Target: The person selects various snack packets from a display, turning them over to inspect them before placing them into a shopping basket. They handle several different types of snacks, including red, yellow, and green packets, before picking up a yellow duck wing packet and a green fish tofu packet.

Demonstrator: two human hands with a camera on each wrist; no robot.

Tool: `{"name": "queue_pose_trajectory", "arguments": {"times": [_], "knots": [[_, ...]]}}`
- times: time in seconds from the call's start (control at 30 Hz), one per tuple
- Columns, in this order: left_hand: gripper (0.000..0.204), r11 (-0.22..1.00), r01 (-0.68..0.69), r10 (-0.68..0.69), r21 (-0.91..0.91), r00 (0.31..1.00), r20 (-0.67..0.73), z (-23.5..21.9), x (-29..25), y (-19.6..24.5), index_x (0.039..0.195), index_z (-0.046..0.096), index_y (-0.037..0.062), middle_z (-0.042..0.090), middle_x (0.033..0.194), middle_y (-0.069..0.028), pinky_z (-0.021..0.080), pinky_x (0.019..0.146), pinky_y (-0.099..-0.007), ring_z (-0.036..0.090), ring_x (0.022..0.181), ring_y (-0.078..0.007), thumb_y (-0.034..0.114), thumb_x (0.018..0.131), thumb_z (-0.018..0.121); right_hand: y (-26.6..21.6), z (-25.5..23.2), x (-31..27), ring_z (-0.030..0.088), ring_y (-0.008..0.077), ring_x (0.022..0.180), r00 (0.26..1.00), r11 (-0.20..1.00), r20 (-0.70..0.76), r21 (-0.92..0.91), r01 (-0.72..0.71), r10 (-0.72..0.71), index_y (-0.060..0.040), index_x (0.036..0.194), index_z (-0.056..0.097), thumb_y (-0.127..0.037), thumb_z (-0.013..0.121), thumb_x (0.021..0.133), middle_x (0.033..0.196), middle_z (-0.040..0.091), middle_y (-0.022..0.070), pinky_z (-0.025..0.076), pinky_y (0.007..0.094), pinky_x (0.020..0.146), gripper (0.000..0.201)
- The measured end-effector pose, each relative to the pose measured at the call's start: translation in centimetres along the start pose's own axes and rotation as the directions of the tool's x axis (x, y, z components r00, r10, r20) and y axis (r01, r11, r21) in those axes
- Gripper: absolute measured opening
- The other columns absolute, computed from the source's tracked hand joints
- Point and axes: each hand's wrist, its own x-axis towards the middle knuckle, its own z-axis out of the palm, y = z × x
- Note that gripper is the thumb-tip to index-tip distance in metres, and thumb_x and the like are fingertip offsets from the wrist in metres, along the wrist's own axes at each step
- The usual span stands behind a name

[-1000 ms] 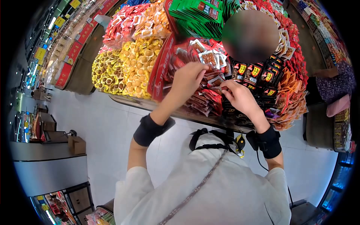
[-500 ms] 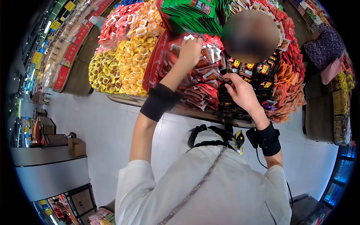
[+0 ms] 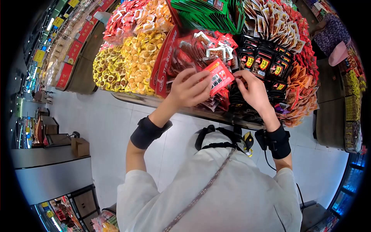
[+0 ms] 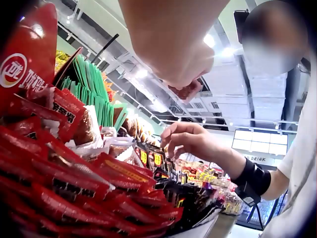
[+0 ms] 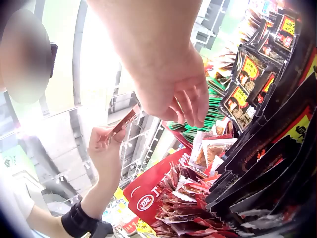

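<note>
My left hand (image 3: 190, 88) pinches a red snack packet (image 3: 221, 77) with a printed front, held up over the pile. In the right wrist view the same packet (image 5: 126, 122) shows edge-on between the left thumb and fingers. My right hand (image 3: 253, 91) hovers to the right, its fingers loosely bent with nothing in them; the left wrist view puts that hand (image 4: 190, 143) apart from the packet. Beneath the left hand lie heaped red packets (image 4: 74, 173). Black packets (image 3: 261, 63) with yellow and red labels stand in rows beside the right hand.
A red divider board (image 3: 164, 63) separates the red packets from yellow-wrapped snacks (image 3: 141, 58). Green packets (image 3: 210, 17) stack at the back, and orange packets (image 3: 299, 98) lie at the right end. Another person (image 3: 332, 36) stands at the far right, near shelves.
The left hand reached into the back of the red pile, then came nearer and to the right with a red packet in its fingers. The right hand stays about where it was.
</note>
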Motion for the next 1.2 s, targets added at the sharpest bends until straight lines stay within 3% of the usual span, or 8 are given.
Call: {"name": "queue_pose_trajectory", "arguments": {"times": [0.23, 0.33, 0.37, 0.6, 0.83, 0.97, 1.13, 1.2], "knots": [[0.013, 0.999, -0.021, 0.02, 0.045, 1.0, 0.013, -0.7, -1.7, 0.6, 0.073, 0.056, 0.0134, 0.062, 0.089, 0.0016, 0.041, 0.08, -0.0343, 0.062, 0.086, -0.0179, 0.008, 0.068, 0.066, -1.1, 0.2, 0.2, 0.06, 0.0202, 0.062, 0.998, 0.978, 0.027, 0.2, -0.063, 0.059, -0.0015, 0.09, 0.057, -0.017, 0.055, 0.084, 0.076, 0.06, 0.0101, 0.046, 0.0304, 0.057, 0.017], [0.011, 0.999, -0.014, 0.014, 0.05, 1.0, -0.006, -1.1, -1.9, 1.2, 0.076, 0.058, 0.0134, 0.062, 0.09, 0.0013, 0.041, 0.08, -0.0343, 0.061, 0.085, -0.0179, 0.01, 0.069, 0.065, -2.2, 0.3, -0.8, 0.056, 0.0066, 0.067, 0.921, 0.789, 0.387, 0.551, -0.271, 0.046, 0.0025, 0.092, 0.058, -0.021, 0.054, 0.087, 0.073, 0.057, 0.0013, 0.045, 0.0236, 0.058, 0.024], [0.01, 0.999, -0.018, 0.019, 0.042, 1.0, -0.017, -1.3, -2.0, 1.6, 0.077, 0.058, 0.0134, 0.062, 0.091, 0.0012, 0.041, 0.08, -0.0343, 0.061, 0.085, -0.0179, 0.011, 0.069, 0.064, -3.4, 0.8, -1.2, 0.055, 0.0069, 0.07, 0.926, 0.623, 0.376, 0.721, -0.304, 0.016, 0.0013, 0.096, 0.058, -0.018, 0.054, 0.087, 0.077, 0.059, 0.0017, 0.046, 0.0221, 0.062, 0.021], [0.016, 0.998, -0.015, 0.016, -0.054, 1.0, 0.008, -0.4, -4.5, 4.5, 0.084, 0.064, 0.0129, 0.06, 0.094, 0.0011, 0.048, 0.068, -0.0269, 0.056, 0.086, -0.0157, 0.012, 0.068, 0.064, -4.0, 3.3, -3.1, 0.054, 0.0039, 0.072, 0.888, 0.433, 0.434, 0.779, -0.454, 0.15, -0.0009, 0.105, 0.053, -0.008, 0.053, 0.086, 0.087, 0.06, 0.0002, 0.047, 0.0192, 0.06, 0.021], [0.02, 0.942, 0.296, -0.258, -0.157, 0.94, 0.224, -1.3, -5.6, 3.5, 0.085, 0.061, 0.0034, 0.059, 0.096, -0.0058, 0.048, 0.07, -0.0317, 0.057, 0.088, -0.0237, 0.005, 0.065, 0.062, -2.7, 1.8, -1.0, 0.054, 0.0044, 0.064, 0.942, 0.577, 0.238, 0.745, -0.334, 0.238, -0.0008, 0.095, 0.055, -0.004, 0.054, 0.084, 0.081, 0.06, 0.0013, 0.045, 0.0182, 0.052, 0.012], [0.021, 0.731, 0.657, -0.597, -0.183, 0.746, 0.294, -0.5, -7.8, 2.4, 0.087, 0.059, 0.003, 0.057, 0.089, -0.0082, 0.046, 0.07, -0.0319, 0.056, 0.084, -0.0259, -0.002, 0.067, 0.064, -0.9, -0.1, 1.0, 0.05, 0.0021, 0.062, 0.971, 0.745, 0.038, 0.635, -0.204, 0.234, -0.002, 0.082, 0.052, -0.006, 0.058, 0.083, 0.074, 0.057, -0.0011, 0.041, 0.0171, 0.051, 0.007], [0.02, 0.64, 0.741, -0.641, -0.204, 0.661, 0.391, 0.1, -8.5, 2.5, 0.09, 0.059, 0.0027, 0.058, 0.091, -0.0081, 0.045, 0.072, -0.0307, 0.055, 0.085, -0.024, 0.002, 0.07, 0.064, -1.1, 1.2, 1.1, 0.049, 0.0028, 0.061, 0.974, 0.814, 0.11, 0.535, -0.227, 0.199, 0.0, 0.082, 0.053, -0.006, 0.06, 0.081, 0.068, 0.055, -0.0023, 0.042, 0.0185, 0.056, 0.009], [0.02, 0.632, 0.744, -0.634, -0.216, 0.657, 0.409, 0.6, -8.4, 2.8, 0.091, 0.059, 0.0028, 0.058, 0.092, -0.008, 0.045, 0.073, -0.031, 0.055, 0.085, -0.0241, 0.003, 0.071, 0.063, -1.2, 1.9, 1.3, 0.049, 0.0057, 0.057, 0.985, 0.942, 0.095, 0.291, -0.168, 0.147, 0.0, 0.082, 0.054, -0.008, 0.061, 0.08, 0.065, 0.054, 0.0013, 0.041, 0.0214, 0.053, 0.012]]}}
